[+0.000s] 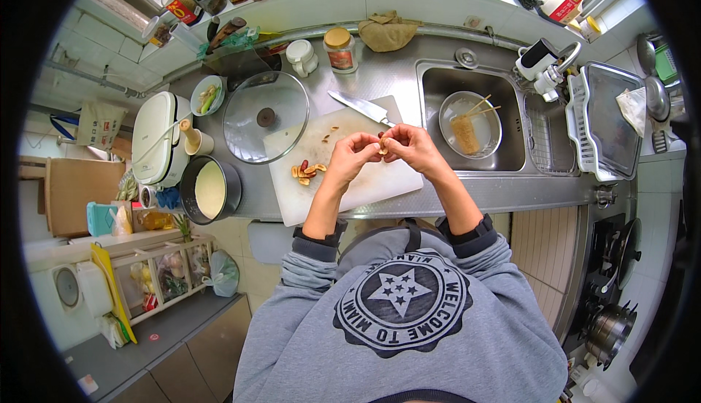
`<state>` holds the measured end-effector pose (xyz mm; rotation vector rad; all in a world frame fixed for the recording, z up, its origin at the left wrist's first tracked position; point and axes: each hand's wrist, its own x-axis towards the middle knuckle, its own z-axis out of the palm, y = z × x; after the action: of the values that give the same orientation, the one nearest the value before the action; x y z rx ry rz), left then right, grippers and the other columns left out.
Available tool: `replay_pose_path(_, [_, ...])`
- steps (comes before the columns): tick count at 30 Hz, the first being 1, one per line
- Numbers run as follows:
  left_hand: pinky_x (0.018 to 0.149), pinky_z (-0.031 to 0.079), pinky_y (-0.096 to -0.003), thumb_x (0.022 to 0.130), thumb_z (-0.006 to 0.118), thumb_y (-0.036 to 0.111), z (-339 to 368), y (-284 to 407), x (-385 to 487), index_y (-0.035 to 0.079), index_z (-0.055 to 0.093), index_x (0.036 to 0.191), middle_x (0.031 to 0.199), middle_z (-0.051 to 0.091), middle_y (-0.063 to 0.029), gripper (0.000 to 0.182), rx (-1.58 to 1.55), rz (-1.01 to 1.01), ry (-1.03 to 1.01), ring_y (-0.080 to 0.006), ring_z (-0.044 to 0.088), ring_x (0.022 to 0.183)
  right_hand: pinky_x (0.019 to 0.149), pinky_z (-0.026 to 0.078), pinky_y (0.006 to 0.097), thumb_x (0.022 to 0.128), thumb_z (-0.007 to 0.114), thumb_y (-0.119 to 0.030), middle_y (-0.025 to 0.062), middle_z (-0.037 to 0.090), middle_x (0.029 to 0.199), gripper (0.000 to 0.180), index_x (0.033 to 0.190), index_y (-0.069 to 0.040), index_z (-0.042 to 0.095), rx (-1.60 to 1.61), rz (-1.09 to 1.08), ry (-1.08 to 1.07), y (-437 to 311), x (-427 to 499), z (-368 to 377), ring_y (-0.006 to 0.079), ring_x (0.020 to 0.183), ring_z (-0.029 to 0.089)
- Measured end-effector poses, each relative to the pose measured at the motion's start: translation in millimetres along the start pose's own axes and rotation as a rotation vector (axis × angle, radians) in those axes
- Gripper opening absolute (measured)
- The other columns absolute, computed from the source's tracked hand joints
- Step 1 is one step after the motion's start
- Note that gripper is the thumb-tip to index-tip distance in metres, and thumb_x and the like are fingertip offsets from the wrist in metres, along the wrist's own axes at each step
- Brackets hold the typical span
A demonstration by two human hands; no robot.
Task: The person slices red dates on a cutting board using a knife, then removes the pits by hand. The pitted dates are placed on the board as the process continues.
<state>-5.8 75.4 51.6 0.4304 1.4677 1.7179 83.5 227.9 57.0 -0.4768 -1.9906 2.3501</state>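
Both my left hand [356, 154] and my right hand [412, 150] meet above the right half of a white cutting board [356, 197], fingertips pinching a small piece of dried red date [383, 145]. A small pile of split dates [308, 171] lies on the board to the left. Farther up the board are a few small date bits or pits [327, 138]. Behind my hands rests a kitchen knife [358, 106], its blade pointing up and left; its handle is partly hidden by my right hand. A glass lid [266, 134] overlaps the board's upper left corner.
Left of the board stand a round dark pan with pale contents [210, 189], a white appliance [156, 137] and a bowl with scallions [208, 95]. Jars [340, 52] line the back. On the right, the sink [471, 166] holds a metal bowl [445, 129] with a loofah-like scrubber [465, 133].
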Motion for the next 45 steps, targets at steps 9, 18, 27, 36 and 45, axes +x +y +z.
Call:
replay_pose_path(9, [0.072, 0.054, -0.0268, 0.085, 0.062, 0.010, -1.9, -6.3, 1.9, -0.003, 0.061, 0.096, 0.088, 0.065, -0.0083, 0.017, -0.021, -0.003, 0.028, -0.0142, 0.063, 0.079, 0.062, 0.053, 0.0234, 0.085, 0.063, -0.013, 0.0060, 0.064, 0.078, 0.018, 0.092, 0.003, 0.059, 0.038, -0.021, -0.034, 0.0, 2.0, -1.8, 0.0106, 0.070, 0.062])
replay_pose_path(18, [0.076, 0.051, -0.0260, 0.085, 0.061, 0.005, 5.7, -20.8, 2.5, -0.002, 0.059, 0.100, 0.093, 0.064, -0.0072, 0.017, -0.036, 0.113, 0.202, -0.0134, 0.062, 0.081, 0.057, 0.049, 0.0305, 0.077, 0.066, -0.003, 0.0102, 0.060, 0.075, 0.009, 0.085, 0.000, 0.062, -0.489, -0.439, 0.300, 2.9, 0.6, 22.5, 0.0213, 0.062, 0.060])
replay_pose_path(27, [0.085, 0.051, -0.0285, 0.087, 0.060, 0.006, -26.3, -19.0, -26.0, -0.005, 0.057, 0.116, 0.105, 0.063, -0.0107, 0.031, -0.069, 0.081, 0.156, -0.0162, 0.061, 0.095, 0.057, 0.049, 0.0285, 0.073, 0.065, -0.003, 0.0100, 0.061, 0.072, 0.010, 0.080, 0.001, 0.058, -0.573, -0.304, -0.002, -6.2, 10.9, 44.0, 0.0183, 0.061, 0.059])
replay_pose_path(36, [0.083, 0.050, -0.0249, 0.087, 0.061, 0.009, -55.2, -20.4, -73.1, -0.004, 0.060, 0.111, 0.103, 0.063, -0.0071, 0.028, -0.051, 0.054, 0.310, -0.0149, 0.061, 0.093, 0.054, 0.045, 0.0343, 0.072, 0.064, -0.006, 0.0128, 0.056, 0.064, 0.014, 0.074, 0.001, 0.052, -0.757, -0.414, -0.205, 2.9, 20.2, 94.2, 0.0260, 0.057, 0.055])
replay_pose_path(45, [0.083, 0.051, -0.0276, 0.086, 0.064, 0.011, -70.6, -22.5, -94.0, -0.004, 0.060, 0.109, 0.101, 0.063, -0.0088, 0.028, -0.209, 0.097, 0.376, -0.0159, 0.061, 0.093, 0.055, 0.044, 0.0406, 0.075, 0.064, -0.012, 0.0156, 0.054, 0.070, 0.019, 0.077, -0.002, 0.047, -0.750, -0.514, -0.160, 8.7, 17.8, 124.3, 0.0351, 0.062, 0.055])
